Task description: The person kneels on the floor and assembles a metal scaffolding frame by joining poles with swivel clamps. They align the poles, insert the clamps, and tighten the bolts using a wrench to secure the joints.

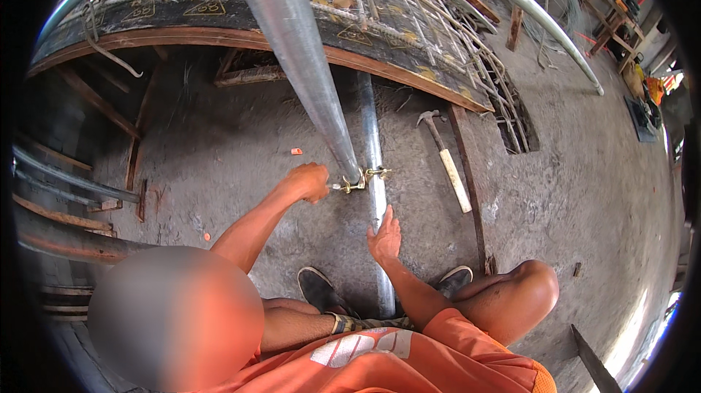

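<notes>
Yellow printed marks repeat across the black panel (398, 37) at the top of the frame, and a white print (363, 345) sits on the orange shirt (453, 364) at the bottom; neither can be read clearly. The panel has a smooth, scuffed face and a reddish-brown wooden edge, with ribbed steel bars (431, 17) lying over it. In the centre, a thick, round, dull-silver metal pipe (299, 43) slants down from the top edge to a yellowish metal clamp (352, 186), just beside a slimmer grey pipe (377, 199) that runs down the middle between the shoes (321, 289). The hands are apart. Left of the clamp, the left hand (309, 182) is curled into a fist; whether it grips a tool I cannot tell. Below the clamp, the right hand (385, 236) lies on the slimmer pipe, fingers extended. Right of centre, a hammer (445, 158) with a dark metal head and partly cream handle rests on the rough, stained concrete floor (591, 174).
</notes>
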The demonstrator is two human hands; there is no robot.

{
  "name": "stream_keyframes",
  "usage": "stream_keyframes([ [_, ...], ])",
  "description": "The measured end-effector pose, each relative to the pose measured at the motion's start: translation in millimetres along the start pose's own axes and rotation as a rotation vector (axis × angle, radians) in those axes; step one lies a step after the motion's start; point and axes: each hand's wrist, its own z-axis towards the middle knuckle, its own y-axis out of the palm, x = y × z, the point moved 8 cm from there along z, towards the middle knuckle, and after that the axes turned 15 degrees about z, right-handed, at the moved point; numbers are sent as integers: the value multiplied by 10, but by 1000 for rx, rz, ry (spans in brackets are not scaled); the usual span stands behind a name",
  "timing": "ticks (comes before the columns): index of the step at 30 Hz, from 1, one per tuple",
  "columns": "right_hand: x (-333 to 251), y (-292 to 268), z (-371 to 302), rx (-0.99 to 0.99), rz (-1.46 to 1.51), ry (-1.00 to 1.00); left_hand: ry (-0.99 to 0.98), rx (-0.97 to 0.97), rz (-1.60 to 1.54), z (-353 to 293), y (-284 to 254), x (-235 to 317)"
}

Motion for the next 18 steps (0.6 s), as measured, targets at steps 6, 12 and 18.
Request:
stream_keyframes([
  [6,-7,0,-15,25,-1,-36,-27,-5,54,-63,-20,145],
  [12,10,-22,-9,18,26,-5,-57,-1,154,86,75,-258],
  [18,53,23,6,8,10,-15,-188,249,108,89,314,-779],
])
